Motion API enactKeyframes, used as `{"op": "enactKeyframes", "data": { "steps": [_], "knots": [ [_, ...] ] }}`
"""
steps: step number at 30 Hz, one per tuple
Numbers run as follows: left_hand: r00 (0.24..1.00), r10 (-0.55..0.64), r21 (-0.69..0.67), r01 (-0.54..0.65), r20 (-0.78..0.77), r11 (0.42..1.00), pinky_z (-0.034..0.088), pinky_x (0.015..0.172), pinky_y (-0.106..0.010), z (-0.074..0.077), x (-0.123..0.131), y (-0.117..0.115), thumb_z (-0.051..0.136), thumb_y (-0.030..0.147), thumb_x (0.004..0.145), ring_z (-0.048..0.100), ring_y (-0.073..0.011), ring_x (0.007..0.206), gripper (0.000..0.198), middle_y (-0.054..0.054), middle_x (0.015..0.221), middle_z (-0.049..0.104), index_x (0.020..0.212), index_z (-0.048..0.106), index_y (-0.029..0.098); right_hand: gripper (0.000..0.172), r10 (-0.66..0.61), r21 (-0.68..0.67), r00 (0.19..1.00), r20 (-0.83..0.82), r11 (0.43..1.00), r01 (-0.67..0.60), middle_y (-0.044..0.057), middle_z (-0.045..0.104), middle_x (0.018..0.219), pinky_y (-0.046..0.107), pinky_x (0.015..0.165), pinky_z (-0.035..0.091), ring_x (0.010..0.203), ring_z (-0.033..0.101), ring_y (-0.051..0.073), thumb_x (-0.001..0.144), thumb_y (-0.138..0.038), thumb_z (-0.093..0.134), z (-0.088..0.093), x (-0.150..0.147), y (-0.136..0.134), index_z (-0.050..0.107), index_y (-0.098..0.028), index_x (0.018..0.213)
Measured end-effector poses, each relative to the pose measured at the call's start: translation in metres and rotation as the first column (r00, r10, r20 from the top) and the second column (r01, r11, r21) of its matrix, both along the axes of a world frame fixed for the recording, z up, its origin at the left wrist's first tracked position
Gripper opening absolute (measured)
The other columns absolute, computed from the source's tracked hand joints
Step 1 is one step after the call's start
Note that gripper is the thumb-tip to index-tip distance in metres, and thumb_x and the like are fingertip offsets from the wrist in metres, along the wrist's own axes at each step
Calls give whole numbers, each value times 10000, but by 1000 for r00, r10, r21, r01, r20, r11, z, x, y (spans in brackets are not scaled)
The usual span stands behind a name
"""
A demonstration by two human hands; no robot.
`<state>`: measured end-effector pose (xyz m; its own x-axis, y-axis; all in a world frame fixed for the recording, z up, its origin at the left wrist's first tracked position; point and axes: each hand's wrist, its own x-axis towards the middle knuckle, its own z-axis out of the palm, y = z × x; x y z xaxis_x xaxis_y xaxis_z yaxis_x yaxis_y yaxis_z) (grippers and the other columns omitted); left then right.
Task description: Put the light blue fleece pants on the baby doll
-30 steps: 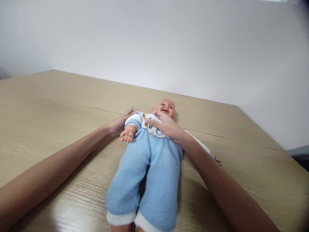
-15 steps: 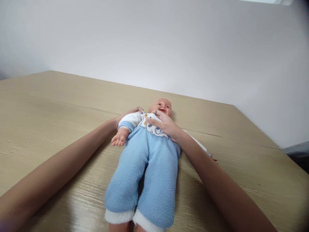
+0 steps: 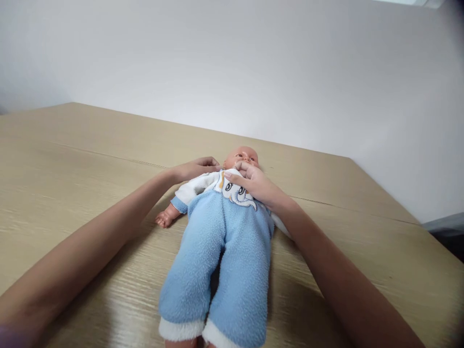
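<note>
A baby doll (image 3: 242, 153) lies on its back, its head away from me and its legs toward me. It wears a fleece romper (image 3: 221, 241) with light blue trousers, white sleeves and cuffs, and an elephant face on the chest. At the neckline, on the left shoulder side, my left hand (image 3: 199, 167) has its bent fingers closed on the cloth; its fingertips are partly hidden. My right hand (image 3: 255, 183) pinches the collar just below the doll's chin, covering part of the chest and mouth. One doll hand (image 3: 167, 216) rests on the table at left.
The wooden table (image 3: 108, 130) has a seam running across it behind my wrists. A plain pale wall (image 3: 232, 63) rises beyond its far edge. Something dark grey (image 3: 447, 232) stands past the table's right edge.
My left hand has shifted slightly right along the neckline, and my right hand slightly up and right. The doll's left-side arm has swung outward and down to the table.
</note>
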<state>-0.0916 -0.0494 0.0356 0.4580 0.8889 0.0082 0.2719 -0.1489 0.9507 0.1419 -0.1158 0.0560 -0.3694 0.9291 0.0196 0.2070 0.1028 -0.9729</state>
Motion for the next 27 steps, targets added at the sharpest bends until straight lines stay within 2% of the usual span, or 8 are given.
{"op": "enactKeyframes", "data": {
  "steps": [3,6,9,12,17,21,24,27],
  "knots": [
    [996,-33,169,47,-83,985,493,761,-273,24,-13,-1,823,494,877,640,-195,922,367,-48,1019,702,1033,707,182,395,-107,269,880,463,963,-24,38,738,916,332,728,459,865,659,231,963,-624,704,16,15,-3,638,-237,914],
    [958,-270,144,282,-98,948,493,754,-273,48,-23,-16,847,450,850,632,-190,868,315,-41,970,692,982,700,204,453,-141,274,712,688,959,-75,76,771,964,366,765,441,895,669,264,1005,-647,623,24,25,-3,676,-229,839],
    [843,-475,-82,471,-252,878,531,756,-294,64,-26,-32,867,452,817,666,-228,863,314,-49,939,726,1002,754,226,512,-90,183,711,698,982,-56,69,770,942,359,740,439,845,670,256,987,-713,613,22,27,-2,651,-227,829],
    [757,-459,-145,447,-465,883,551,733,-310,72,-27,-39,892,476,778,691,-257,842,316,-58,886,754,944,784,229,522,-101,202,726,680,978,-54,58,768,960,344,746,440,863,673,247,980,-728,621,16,27,-2,636,-227,837],
    [700,-586,-283,513,-409,810,475,451,-289,78,-30,-41,912,424,779,568,-170,462,252,-37,736,721,846,761,235,541,-135,253,726,674,966,-55,69,785,989,334,723,433,874,684,251,977,-749,620,10,27,-2,663,-222,862],
    [725,-597,-294,521,-342,801,406,382,-278,80,-32,-42,977,409,710,521,-164,409,308,-11,655,657,825,743,245,541,-144,247,720,679,968,-40,92,803,1025,348,733,446,917,708,282,976,-752,621,9,28,-1,705,-223,900],
    [732,-547,-260,481,-405,837,459,514,-306,76,-33,-37,970,440,704,558,-191,501,333,2,625,615,791,720,239,553,-124,227,724,679,973,-46,101,807,1052,363,769,467,945,719,294,987,-755,607,9,30,0,712,-219,900],
    [736,-390,-75,422,-554,904,465,663,-305,67,-36,-29,873,369,730,627,-228,717,204,-16,761,682,847,756,249,517,-105,211,748,656,976,-49,102,807,1161,372,825,484,1029,726,306,1001,-728,615,11,31,-1,737,-226,1016]
  ]
}}
